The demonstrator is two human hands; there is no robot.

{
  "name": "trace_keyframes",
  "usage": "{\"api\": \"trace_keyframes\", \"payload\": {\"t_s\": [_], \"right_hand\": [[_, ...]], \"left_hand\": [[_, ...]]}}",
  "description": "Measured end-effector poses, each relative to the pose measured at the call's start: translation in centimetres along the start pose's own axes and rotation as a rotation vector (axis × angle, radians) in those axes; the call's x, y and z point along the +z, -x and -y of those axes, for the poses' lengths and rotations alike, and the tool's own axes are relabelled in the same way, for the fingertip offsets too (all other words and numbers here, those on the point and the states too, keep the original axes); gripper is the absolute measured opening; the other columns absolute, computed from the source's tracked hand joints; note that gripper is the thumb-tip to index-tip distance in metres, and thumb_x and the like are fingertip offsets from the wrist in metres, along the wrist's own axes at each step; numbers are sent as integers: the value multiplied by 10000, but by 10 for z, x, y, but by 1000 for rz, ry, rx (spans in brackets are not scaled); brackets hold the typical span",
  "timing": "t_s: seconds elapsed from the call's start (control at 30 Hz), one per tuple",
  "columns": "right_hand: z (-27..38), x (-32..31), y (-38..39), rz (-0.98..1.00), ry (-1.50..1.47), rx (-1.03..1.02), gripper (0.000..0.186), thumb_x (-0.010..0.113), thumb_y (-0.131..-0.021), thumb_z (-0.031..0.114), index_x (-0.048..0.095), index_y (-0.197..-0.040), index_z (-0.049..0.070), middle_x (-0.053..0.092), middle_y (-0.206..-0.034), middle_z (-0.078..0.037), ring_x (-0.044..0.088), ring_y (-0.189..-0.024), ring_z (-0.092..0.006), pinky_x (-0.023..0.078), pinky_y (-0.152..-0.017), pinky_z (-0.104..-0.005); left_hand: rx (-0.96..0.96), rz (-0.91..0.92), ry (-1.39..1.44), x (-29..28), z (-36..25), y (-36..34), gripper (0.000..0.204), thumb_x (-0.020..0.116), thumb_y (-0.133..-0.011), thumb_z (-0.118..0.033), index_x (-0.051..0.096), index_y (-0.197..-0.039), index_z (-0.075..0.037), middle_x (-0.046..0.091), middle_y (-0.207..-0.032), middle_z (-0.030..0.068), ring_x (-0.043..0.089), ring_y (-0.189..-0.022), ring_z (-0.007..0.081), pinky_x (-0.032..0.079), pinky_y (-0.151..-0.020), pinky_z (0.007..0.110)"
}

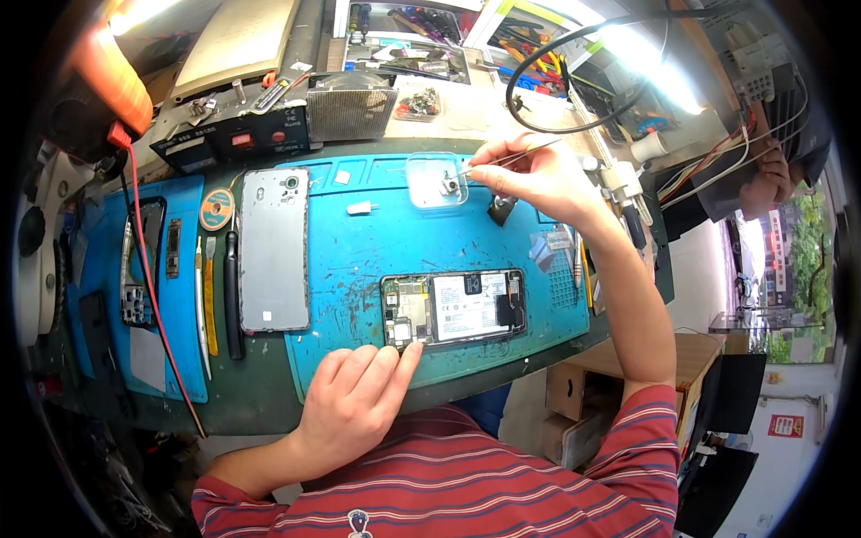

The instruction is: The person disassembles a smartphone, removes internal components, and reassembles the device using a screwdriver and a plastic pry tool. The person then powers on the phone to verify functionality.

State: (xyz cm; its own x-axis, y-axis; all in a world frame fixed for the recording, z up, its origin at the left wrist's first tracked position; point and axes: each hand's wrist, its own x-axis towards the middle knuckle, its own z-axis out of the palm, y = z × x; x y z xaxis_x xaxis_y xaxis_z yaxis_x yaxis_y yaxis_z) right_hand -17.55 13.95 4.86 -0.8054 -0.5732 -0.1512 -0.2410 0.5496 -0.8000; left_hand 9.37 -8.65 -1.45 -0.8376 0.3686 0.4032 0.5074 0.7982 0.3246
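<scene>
An opened smartphone [477, 308] lies on the blue work mat [359, 260], with its white-labelled battery and circuit board exposed. My left hand [354, 394] rests at the phone's lower left edge, its index finger stretched out to touch it and the other fingers loosely bent; its thumb is hidden. Farther off, my right hand [538, 175] pinches slim metal tweezers [511, 160]. Their tips reach over the rim of a small clear plastic box [418, 191] holding small metallic parts [448, 184]. Whether the tips grip any part is too small to tell.
Left of the phone lie a grey back cover [274, 251], a black pen-like tool [233, 296], a yellow-handled tool [210, 296] and a solder spool [216, 209]. A red cable [148, 260] crosses the left mat. Behind stand a black power unit [233, 139] and a looping black cable [516, 90].
</scene>
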Motion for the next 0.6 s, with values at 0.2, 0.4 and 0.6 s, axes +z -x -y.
{"api": "trace_keyframes", "payload": {"t_s": [0.2, 0.4, 0.6], "right_hand": [[0, 1, -2, -8, 87, -25, 324, 824, -929, 326, 778, -1073, 40, 775, -915, -65, 732, -848, -127, 594, -681, -298], [0, 5, 2, -12, -16, -48, 267, 826, -940, 254, 780, -1058, 19, 771, -864, -66, 727, -765, -127, 585, -647, -280], [-12, 21, 16, -157, -71, -300, 170, 819, -931, 95, 796, -1074, 7, 747, -966, -72, 727, -857, -129, 600, -748, -270]], "left_hand": [[19, 17, -29, -1, 2, 0, 496, 664, -820, -105, 723, -1303, -6, 616, -1095, 59, 602, -1007, 196, 478, -867, 350], [-1, -2, -2, -2, 0, -1, 484, 688, -807, -71, 728, -1286, -19, 612, -1067, 48, 603, -979, 205, 477, -852, 360], [-120, -77, 298, -22, 10, -24, 339, 719, -875, 11, 739, -1211, -34, 686, -959, 93, 646, -812, 267, 524, -724, 379]]}}
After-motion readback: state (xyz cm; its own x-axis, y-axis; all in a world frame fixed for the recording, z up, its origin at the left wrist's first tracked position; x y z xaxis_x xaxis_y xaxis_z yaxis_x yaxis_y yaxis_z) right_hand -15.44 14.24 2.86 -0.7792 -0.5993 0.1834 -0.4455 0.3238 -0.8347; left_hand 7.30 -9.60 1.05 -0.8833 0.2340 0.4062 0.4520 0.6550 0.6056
